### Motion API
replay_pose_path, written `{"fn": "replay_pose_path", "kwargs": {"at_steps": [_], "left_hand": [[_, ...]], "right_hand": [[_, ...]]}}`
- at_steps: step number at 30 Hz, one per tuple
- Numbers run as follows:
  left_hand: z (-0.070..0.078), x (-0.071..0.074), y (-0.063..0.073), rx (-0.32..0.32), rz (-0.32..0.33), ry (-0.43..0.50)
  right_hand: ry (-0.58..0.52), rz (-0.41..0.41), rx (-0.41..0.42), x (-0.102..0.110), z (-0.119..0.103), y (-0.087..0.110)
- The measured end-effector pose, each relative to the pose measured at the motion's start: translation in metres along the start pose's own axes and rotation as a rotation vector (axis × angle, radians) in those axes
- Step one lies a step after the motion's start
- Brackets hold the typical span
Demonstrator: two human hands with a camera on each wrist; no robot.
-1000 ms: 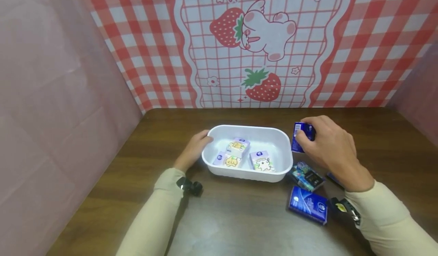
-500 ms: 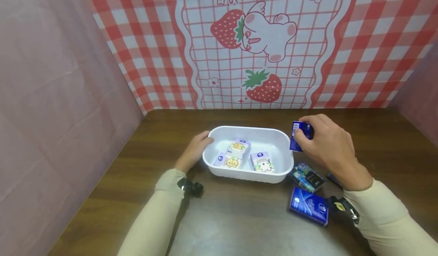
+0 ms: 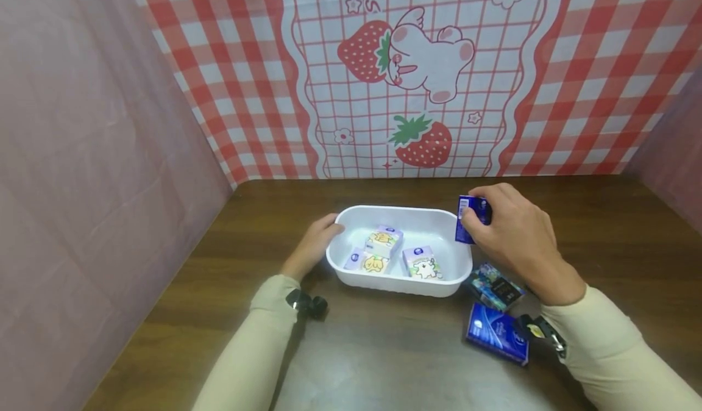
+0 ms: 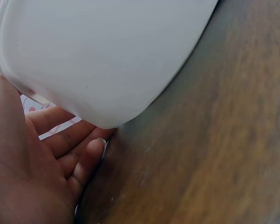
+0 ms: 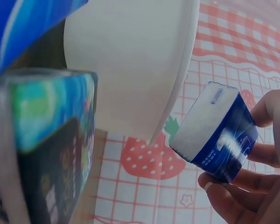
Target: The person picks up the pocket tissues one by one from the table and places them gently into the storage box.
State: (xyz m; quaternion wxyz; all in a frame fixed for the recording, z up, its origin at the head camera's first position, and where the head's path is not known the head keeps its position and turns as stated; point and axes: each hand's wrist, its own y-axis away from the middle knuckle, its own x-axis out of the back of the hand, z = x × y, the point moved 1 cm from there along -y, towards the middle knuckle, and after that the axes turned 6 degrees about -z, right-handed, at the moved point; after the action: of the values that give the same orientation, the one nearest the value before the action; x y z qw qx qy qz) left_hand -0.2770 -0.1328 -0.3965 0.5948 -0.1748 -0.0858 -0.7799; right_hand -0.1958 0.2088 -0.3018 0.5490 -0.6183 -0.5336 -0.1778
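Two bare hands at opposite ends of a white tray (image 3: 399, 285), low on a brown wooden table (image 3: 351, 356). At one end, left hand (image 3: 314, 241) gripping: thumb over the rim, fingers curled in under the outer wall, as shown from the left wrist. Behind it, sleeved left forearm (image 3: 247, 344) slanting up from the bottom edge, with a dark wrist device (image 3: 307, 303) at the cuff.

At the other end, right hand (image 3: 518, 234) raised above the table, back of the hand uppermost, fingers toward the tray; sleeved right forearm (image 3: 609, 344) angling in from the lower right. Pinching a small blue pack (image 5: 224, 133) between thumb and fingers. Pack held just beside the tray's right rim: upright and overlapping that rim from the head, tilted and with a gap from it in the right wrist view.

Inside the tray, one lilac pack (image 3: 384, 240) close against a second lilac pack (image 3: 366, 261) on the left, and a third lilac pack (image 3: 422, 263) apart, on the right. Near the tray's right corner, a dark floral pack (image 3: 495, 286); nearer the bottom edge, a larger blue pack (image 3: 498, 333). Behind everything, a red-and-white checked cloth (image 3: 241, 94).
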Motion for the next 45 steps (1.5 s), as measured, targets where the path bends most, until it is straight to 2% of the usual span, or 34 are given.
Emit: {"fn": "replay_pose_path", "kwargs": {"at_steps": [13,21,35,45], "left_hand": [[0.0,0.0,0.0,-0.007,-0.005,-0.004],[-0.002,0.001,0.0,-0.011,-0.018,0.006],[-0.001,0.0,0.0,-0.033,0.0,-0.003],[0.0,0.001,-0.001,-0.026,0.002,0.009]], "right_hand": [[-0.026,-0.011,0.033,-0.006,-0.007,-0.003],[-0.039,-0.03,0.012,-0.005,-0.009,-0.005],[-0.042,-0.067,0.049,-0.015,-0.015,-0.009],[-0.059,-0.083,0.058,-0.019,-0.019,-0.008]]}}
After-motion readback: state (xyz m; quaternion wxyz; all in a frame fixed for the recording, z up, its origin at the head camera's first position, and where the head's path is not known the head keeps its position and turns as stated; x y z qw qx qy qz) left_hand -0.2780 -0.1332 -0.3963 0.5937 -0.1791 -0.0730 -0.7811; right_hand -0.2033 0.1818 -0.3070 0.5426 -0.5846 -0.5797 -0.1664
